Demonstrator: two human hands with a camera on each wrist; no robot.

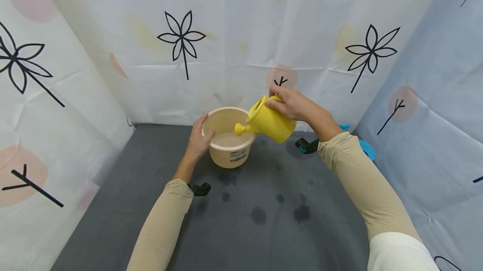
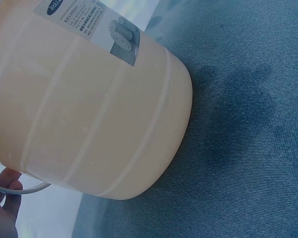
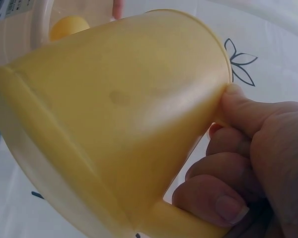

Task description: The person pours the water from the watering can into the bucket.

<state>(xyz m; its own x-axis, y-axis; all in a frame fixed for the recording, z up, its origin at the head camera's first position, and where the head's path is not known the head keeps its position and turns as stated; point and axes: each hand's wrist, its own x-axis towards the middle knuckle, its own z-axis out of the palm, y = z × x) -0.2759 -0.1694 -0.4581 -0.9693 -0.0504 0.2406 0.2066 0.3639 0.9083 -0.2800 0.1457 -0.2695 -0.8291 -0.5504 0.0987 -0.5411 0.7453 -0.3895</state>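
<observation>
My left hand [image 1: 198,139] grips the near-left rim of a cream plastic basin [image 1: 223,157], with the thumb over the inside. The basin stands upright and bears a printed label [image 1: 238,155] on its front wall. In my right hand [image 1: 292,104] is a yellow watering can [image 1: 275,125], held by its handle and tilted to the left. Its round spout head [image 1: 239,129] hangs over the basin's right side. The right wrist view shows my fingers [image 3: 223,163] curled round the can's handle, with the thumb pressed near its top edge.
A grey cloth-covered table [image 1: 264,237] carries several dark wet spots [image 1: 258,215] in front of the basin. Partly behind my right forearm lies a blue object [image 1: 367,149]. White patterned curtains [image 1: 241,44] enclose the back and both sides.
</observation>
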